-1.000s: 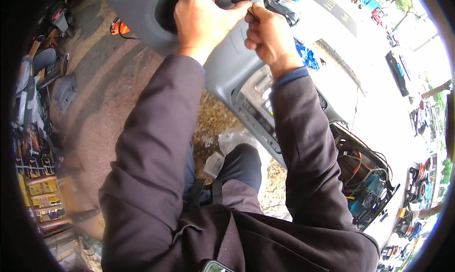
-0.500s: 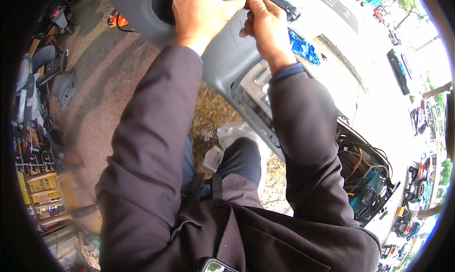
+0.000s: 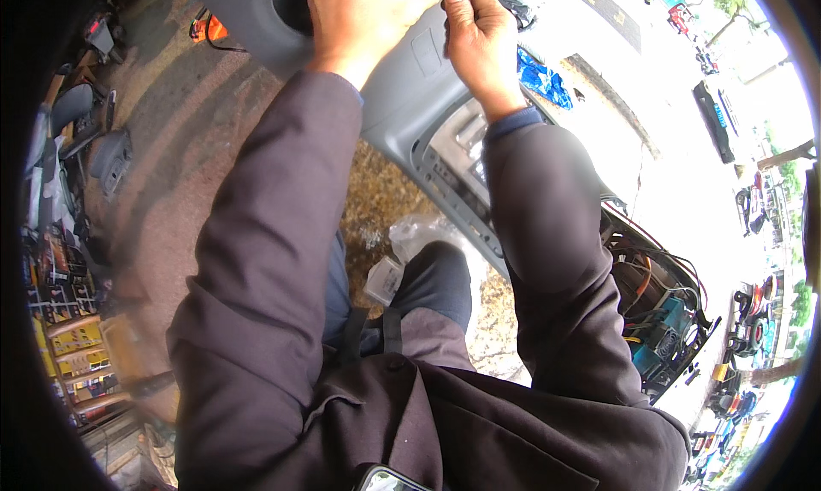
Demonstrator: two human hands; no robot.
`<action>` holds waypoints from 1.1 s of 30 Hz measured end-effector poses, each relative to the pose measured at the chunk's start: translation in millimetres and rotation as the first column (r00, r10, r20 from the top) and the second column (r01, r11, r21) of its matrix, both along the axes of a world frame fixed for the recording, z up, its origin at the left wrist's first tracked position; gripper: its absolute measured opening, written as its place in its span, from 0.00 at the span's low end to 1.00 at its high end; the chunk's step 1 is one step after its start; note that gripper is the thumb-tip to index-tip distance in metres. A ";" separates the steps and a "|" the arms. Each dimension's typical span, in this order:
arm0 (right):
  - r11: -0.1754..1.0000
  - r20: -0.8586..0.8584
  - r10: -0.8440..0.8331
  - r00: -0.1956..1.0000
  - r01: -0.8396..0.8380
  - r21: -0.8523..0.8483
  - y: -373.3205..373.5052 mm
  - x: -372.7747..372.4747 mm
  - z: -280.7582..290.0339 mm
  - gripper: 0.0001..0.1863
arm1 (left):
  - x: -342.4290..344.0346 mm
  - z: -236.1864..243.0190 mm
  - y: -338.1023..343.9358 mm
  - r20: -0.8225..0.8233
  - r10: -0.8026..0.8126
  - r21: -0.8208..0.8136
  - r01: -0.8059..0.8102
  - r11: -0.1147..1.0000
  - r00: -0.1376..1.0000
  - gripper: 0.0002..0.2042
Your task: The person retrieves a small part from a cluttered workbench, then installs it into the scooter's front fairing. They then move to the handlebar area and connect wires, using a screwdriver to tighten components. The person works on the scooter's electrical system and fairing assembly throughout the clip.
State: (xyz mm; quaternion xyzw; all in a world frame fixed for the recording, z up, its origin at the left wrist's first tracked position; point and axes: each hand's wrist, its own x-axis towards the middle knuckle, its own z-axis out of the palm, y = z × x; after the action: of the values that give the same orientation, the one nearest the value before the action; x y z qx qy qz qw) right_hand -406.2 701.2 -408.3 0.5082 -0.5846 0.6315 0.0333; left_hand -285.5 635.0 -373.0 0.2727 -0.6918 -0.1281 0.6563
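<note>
A large grey moulded plastic panel with a dark round recess fills the top middle. My left hand grips it beside that recess, fingers partly out of the picture and thumb stretched toward my other hand. At the tip of that thumb, my right hand is closed in a pinch against the panel; whatever is between its fingers is too small to make out. Below, the panel has a metal-backed opening with a slotted edge.
An open housing with cables and a teal part is at right. A blue plastic sheet, a clear bag and clear box lie around. An orange item, loose parts and stacked packages line the left; parked vehicles line the right.
Both hands and the panel have shifted slightly upward in the picture. My right fingers have turned and now show less; the small item seen at their tips a second ago is harder to see.
</note>
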 end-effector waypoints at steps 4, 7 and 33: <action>0.969 0.410 0.212 0.887 -0.246 0.030 -3.7 -3.1 8.7 0.20 | 0.0 -1.8 0.1 -0.023 -0.041 0.018 0.041 0.999 0.999 0.28; 0.856 0.676 0.361 0.643 -0.516 0.034 5.0 -10.8 14.0 0.22 | -0.6 -2.4 1.1 -0.008 0.017 -0.003 -0.017 1.000 1.000 0.27; 0.848 0.773 0.367 0.518 -0.527 -0.049 5.2 -0.1 17.8 0.19 | 3.0 -10.3 -15.2 0.085 0.009 -0.094 0.000 0.996 0.996 0.30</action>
State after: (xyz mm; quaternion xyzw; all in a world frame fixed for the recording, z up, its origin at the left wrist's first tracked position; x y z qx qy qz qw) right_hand -406.4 706.4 -390.5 0.3305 -0.4495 0.7116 -0.4270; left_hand -282.5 619.8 -383.3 0.2482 -0.7239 -0.0820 0.6385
